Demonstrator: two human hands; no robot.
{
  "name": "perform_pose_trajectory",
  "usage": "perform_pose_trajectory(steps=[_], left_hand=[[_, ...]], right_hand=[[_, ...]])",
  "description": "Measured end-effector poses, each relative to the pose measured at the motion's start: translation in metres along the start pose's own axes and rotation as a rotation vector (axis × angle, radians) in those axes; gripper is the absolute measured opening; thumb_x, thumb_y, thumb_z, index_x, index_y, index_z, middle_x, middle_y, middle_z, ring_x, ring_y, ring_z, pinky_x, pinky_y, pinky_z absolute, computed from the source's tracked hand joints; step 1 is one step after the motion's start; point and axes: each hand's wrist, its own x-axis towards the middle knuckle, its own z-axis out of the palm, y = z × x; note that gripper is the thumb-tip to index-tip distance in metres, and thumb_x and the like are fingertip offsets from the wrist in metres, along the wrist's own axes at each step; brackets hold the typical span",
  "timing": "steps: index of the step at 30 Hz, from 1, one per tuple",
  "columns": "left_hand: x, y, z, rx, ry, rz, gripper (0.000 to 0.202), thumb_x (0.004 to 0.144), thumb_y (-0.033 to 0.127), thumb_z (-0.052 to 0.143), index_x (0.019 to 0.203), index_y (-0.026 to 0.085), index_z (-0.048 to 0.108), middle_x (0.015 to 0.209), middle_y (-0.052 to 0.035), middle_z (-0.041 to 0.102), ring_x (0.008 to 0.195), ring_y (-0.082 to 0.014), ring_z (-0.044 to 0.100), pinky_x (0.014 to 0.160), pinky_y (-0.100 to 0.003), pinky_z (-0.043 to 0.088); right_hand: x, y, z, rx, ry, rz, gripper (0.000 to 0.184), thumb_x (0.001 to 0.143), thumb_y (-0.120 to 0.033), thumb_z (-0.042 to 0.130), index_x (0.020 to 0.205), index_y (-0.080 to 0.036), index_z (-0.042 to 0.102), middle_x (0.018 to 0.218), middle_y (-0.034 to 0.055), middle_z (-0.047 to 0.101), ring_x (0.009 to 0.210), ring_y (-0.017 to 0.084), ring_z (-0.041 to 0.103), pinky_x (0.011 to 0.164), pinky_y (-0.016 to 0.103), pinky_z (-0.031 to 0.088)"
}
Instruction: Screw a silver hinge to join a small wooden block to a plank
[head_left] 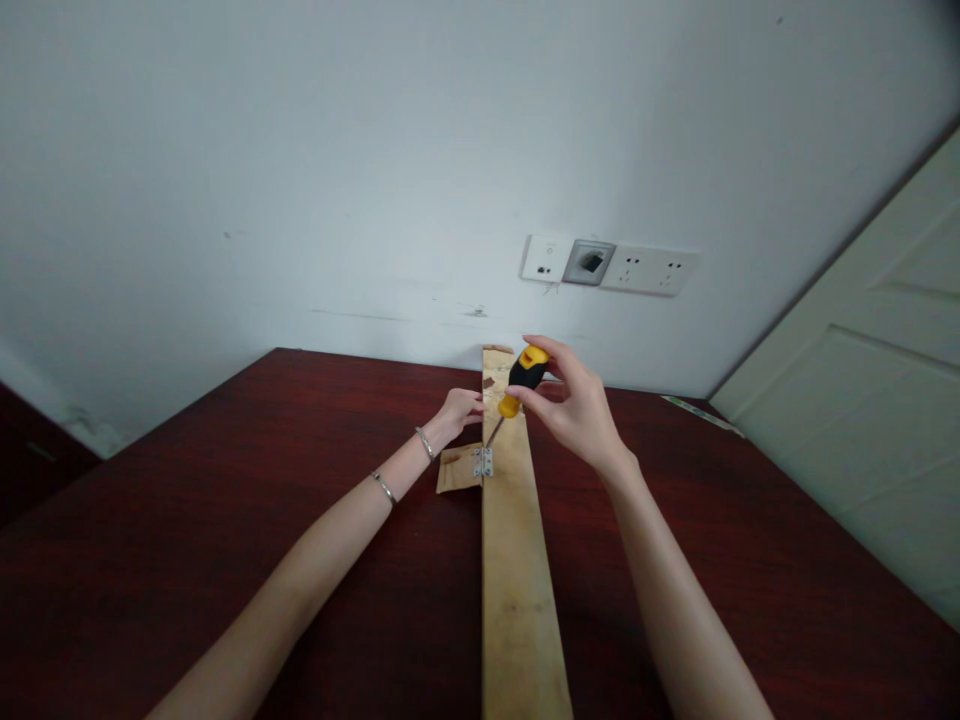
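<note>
A long pale wooden plank (516,570) lies lengthwise on the dark red table (225,520). A small metal hinge (483,461) joins its left edge to a small wooden piece (457,468). My right hand (574,405) is closed round the yellow and black handle of a screwdriver (521,378), whose tip points down at the hinge. My left hand (459,410) rests on the plank's left edge just beyond the hinge, fingers curled against the wood. Two thin bracelets sit on my left forearm.
A white wall stands behind the table with a row of sockets (609,265). A pale door (862,400) is at the right. A small greenish strip (701,412) lies at the table's far right edge.
</note>
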Motion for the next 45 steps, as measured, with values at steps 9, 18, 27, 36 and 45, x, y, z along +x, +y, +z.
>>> perform_pose_trajectory(steps=[9, 18, 27, 36, 45], left_hand=[[-0.006, 0.008, 0.002, 0.021, -0.03, -0.03, 0.023, 0.055, -0.002, 0.056, 0.073, 0.006, 0.067, 0.073, -0.0094, 0.069, 0.068, -0.0173, 0.064, 0.07, -0.029, 0.054], [-0.004, 0.009, 0.004, 0.021, -0.01, -0.056, 0.021, 0.056, -0.004, 0.053, 0.07, 0.004, 0.064, 0.069, -0.0096, 0.067, 0.064, -0.0172, 0.063, 0.067, -0.03, 0.053], [-0.009, 0.01, 0.004, 0.021, -0.016, -0.039, 0.022, 0.057, -0.005, 0.054, 0.072, 0.005, 0.066, 0.071, -0.0087, 0.067, 0.064, -0.0153, 0.063, 0.065, -0.027, 0.053], [0.001, 0.0, 0.001, 0.014, 0.024, -0.021, 0.015, 0.058, -0.002, 0.055, 0.063, 0.009, 0.063, 0.062, -0.0034, 0.062, 0.058, -0.0119, 0.058, 0.059, -0.024, 0.052], [-0.002, 0.002, 0.002, 0.021, 0.013, -0.001, 0.016, 0.059, -0.003, 0.057, 0.066, 0.011, 0.063, 0.061, -0.0021, 0.061, 0.064, -0.0141, 0.06, 0.064, -0.025, 0.052]], right_hand=[[-0.009, -0.012, -0.01, 0.02, -0.015, -0.031, 0.047, 0.081, -0.032, 0.068, 0.126, -0.025, 0.056, 0.12, 0.0071, 0.062, 0.095, 0.019, 0.064, 0.063, 0.024, 0.061], [-0.008, -0.002, -0.006, 0.063, -0.029, -0.02, 0.046, 0.081, -0.031, 0.068, 0.125, -0.025, 0.057, 0.119, 0.0076, 0.062, 0.093, 0.02, 0.065, 0.059, 0.024, 0.061], [-0.009, -0.004, -0.005, 0.146, -0.062, 0.017, 0.047, 0.079, -0.028, 0.069, 0.125, -0.025, 0.058, 0.121, 0.0078, 0.061, 0.093, 0.02, 0.065, 0.056, 0.024, 0.06], [-0.008, -0.007, -0.003, 0.129, -0.088, -0.002, 0.046, 0.08, -0.029, 0.068, 0.124, -0.024, 0.059, 0.121, 0.0083, 0.061, 0.095, 0.02, 0.064, 0.057, 0.023, 0.06], [-0.009, -0.006, -0.003, 0.136, -0.109, 0.009, 0.045, 0.08, -0.03, 0.067, 0.124, -0.024, 0.059, 0.123, 0.0089, 0.061, 0.096, 0.021, 0.064, 0.06, 0.026, 0.061]])
